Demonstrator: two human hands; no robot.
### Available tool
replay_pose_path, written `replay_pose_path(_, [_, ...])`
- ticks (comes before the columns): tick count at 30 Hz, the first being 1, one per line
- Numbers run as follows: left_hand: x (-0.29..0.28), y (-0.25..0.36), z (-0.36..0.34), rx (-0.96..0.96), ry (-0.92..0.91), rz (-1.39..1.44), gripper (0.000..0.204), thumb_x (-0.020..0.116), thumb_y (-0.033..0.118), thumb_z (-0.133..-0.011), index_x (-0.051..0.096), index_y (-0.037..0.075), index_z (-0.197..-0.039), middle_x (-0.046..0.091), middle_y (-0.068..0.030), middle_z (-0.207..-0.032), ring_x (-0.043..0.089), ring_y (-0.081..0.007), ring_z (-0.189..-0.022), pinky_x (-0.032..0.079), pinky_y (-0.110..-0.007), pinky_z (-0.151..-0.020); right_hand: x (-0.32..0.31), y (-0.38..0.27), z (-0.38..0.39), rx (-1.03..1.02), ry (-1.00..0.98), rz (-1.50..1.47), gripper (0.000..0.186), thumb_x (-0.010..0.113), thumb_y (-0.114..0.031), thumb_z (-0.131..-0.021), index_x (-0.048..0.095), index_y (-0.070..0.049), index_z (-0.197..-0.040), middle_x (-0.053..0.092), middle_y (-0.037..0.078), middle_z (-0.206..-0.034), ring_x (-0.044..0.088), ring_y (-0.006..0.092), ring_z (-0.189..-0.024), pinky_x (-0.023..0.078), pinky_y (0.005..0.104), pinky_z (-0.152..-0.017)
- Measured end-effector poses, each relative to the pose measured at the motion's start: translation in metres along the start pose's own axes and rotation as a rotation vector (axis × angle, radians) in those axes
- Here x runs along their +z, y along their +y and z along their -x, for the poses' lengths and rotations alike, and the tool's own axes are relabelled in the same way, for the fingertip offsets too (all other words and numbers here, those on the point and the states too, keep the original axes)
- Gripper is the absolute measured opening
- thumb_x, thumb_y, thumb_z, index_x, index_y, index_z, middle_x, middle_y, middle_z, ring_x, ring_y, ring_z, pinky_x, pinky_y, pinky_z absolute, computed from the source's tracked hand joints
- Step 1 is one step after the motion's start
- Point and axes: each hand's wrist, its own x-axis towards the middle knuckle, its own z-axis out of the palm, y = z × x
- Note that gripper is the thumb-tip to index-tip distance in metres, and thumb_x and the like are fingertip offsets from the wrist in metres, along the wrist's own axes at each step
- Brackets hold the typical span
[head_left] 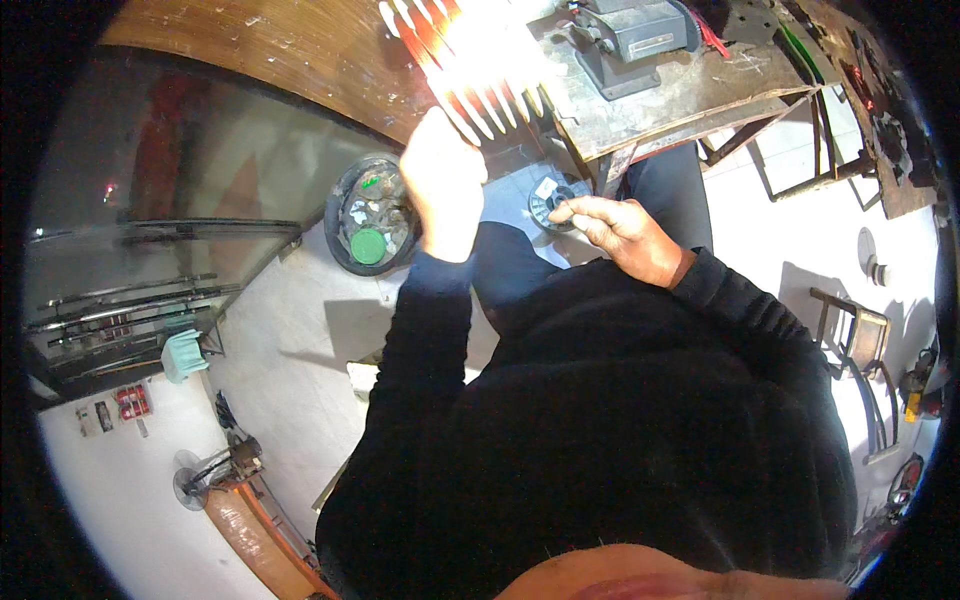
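Note:
My left hand (442, 175) is raised at the wooden bench's edge, washed out by bright light, fingers curled around something I cannot make out. Just beyond it, several pale curved strips over a glowing orange surface (425, 55) are partly lost in glare. My right hand (625, 235) is lower and to the right, thumb and forefinger closed at the rim of a round dark reel (545, 200) with a white label, which sits above my legs. The reel is partly hidden by my fingers.
A wooden bench (250, 40) and a worn worktable (720, 80) with a grey metal machine (635, 30) are ahead. A rubbish bin (340, 205) stands left of my legs. Glass panels (130, 170) line the left; a chair (865, 330) is right, a fan (190, 478) lower left.

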Motion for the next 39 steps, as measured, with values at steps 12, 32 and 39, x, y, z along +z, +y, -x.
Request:
replay_pose_path(12, [-0.002,0.007,-0.137,0.117,-0.069,-0.121,0.017,0.059,0.011,-0.107,0.066,0.004,-0.094,0.065,-0.0051,-0.08,0.063,-0.0143,-0.068,0.051,-0.029,-0.059,0.003,0.001,0.0,-0.025,-0.003,0.09,0.024,0.059,-0.015,-0.113,0.071,-0.006,-0.131,0.073,0.006,-0.102,0.069,0.0156,-0.091,0.057,0.0321,-0.085])
replay_pose_path(32, [0.016,-0.027,-0.051,0.025,-0.05,0.155,0.012,0.057,0.003,-0.104,0.067,0.002,-0.099,0.065,-0.0034,-0.079,0.061,-0.0132,-0.068,0.051,-0.03,-0.061,0.001,0.001,-0.002,-0.044,0.006,0.1,0.027,0.056,-0.018,-0.115,0.07,-0.004,-0.133,0.074,0.008,-0.107,0.07,0.0153,-0.092,0.057,0.0302,-0.084])
replay_pose_path(39, [-0.02,0.034,-0.041,0.401,-0.112,-0.019,0.017,0.062,0.01,-0.104,0.063,0.004,-0.089,0.061,-0.0041,-0.074,0.06,-0.0118,-0.065,0.047,-0.029,-0.055,0.0,0.002,0.001,0.021,-0.043,0.036,0.027,0.055,-0.017,-0.115,0.07,-0.005,-0.133,0.072,0.005,-0.101,0.067,0.0138,-0.086,0.057,0.0307,-0.083])
